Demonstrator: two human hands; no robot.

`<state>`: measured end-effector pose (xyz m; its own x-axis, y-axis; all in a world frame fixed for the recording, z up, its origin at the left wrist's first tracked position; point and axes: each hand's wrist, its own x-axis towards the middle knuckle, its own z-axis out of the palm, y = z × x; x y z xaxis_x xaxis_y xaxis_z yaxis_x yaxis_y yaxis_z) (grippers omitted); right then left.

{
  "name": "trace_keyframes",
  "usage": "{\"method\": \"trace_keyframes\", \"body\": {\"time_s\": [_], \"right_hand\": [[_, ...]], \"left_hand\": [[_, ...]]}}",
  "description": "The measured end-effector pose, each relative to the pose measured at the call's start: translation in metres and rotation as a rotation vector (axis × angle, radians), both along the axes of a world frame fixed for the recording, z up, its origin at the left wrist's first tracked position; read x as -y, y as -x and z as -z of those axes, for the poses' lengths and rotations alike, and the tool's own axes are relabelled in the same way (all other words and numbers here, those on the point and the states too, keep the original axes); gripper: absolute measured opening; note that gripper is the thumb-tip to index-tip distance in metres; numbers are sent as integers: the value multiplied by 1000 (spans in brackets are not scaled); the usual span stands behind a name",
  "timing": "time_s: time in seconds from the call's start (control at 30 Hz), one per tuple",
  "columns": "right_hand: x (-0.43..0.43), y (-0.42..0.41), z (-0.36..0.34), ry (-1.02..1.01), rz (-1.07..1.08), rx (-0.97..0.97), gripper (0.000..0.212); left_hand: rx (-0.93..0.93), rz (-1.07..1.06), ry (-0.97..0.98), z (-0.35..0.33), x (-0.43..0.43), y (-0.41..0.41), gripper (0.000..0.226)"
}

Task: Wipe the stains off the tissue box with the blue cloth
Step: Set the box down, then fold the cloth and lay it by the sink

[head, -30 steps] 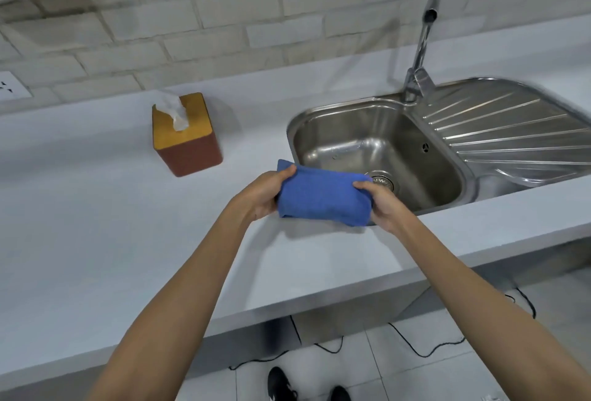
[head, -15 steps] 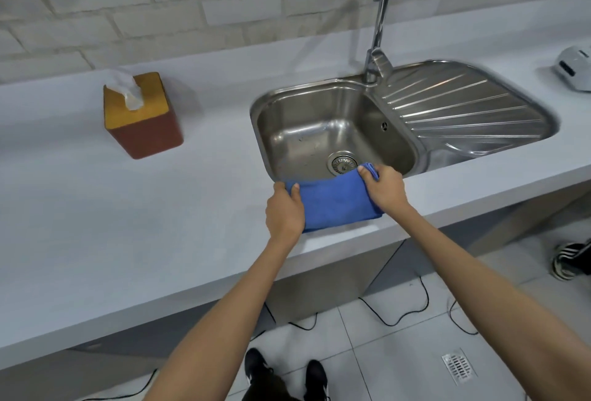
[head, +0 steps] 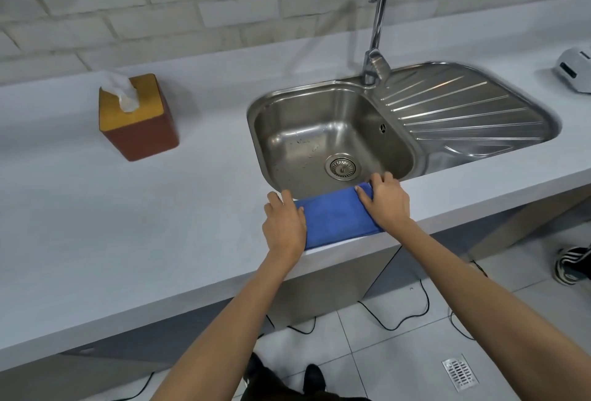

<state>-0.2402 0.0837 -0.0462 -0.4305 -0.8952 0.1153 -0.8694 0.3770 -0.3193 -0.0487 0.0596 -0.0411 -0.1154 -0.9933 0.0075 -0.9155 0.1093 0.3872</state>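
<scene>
Floor: nearest to us, pale tiles with a metal floor drain (head: 460,372) at lower right, black cables trailing under the counter, and our dark shoes (head: 315,377) at the bottom edge. A striped shoe (head: 574,264) of someone else shows at the far right.

Arms: we see both bare forearms reaching forward from the bottom edge up to the counter's front edge.

Left hand (head: 284,225): palm down on the left end of the cloth, fingers stretched forward and lying flat, not curled. We judge it pressing rather than clasping.

Right hand (head: 385,200): on the right end of the cloth, fingers bent over its far edge and thumb laid on top, gripping it.

Blue cloth (head: 335,217): folded into a flat rectangle, lying on the counter strip between the front edge and the sink, stretched between our two hands.

Counter (head: 134,227): pale grey, long, running left to right.

Sink (head: 335,141): steel basin just behind the cloth, drain strainer (head: 342,168) near its front, ribbed draining board (head: 460,112) to the right.

Tissue box (head: 137,117): well to the left of the hands, farther back, upright, brown sides, yellow top, a white tissue (head: 123,93) sticking out. We cannot make out stains on it.

Tap (head: 377,19): behind the basin.

White object (head: 574,69): far right, partly cut off.

Wall: pale brick behind.
</scene>
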Motion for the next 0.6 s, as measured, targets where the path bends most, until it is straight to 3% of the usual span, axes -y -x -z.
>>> {"method": "trace_keyframes", "body": {"time_s": [0.1, 0.2, 0.37, 0.6], "right_hand": [[3, 4, -2, 0, -16, -76, 42], [12, 5, -12, 45, -11, -45, 42], [45, -5, -36, 78, -54, -1, 45], [117, -58, -68, 105, -206, 152, 37]], "left_hand": [[42, 21, 24, 0, 5, -4, 44], [-39, 30, 14, -5, 13, -7, 45], [-371, -75, -21, -26, 40, -19, 49], [-851, -548, -136, -63, 108, -71, 50]]}}
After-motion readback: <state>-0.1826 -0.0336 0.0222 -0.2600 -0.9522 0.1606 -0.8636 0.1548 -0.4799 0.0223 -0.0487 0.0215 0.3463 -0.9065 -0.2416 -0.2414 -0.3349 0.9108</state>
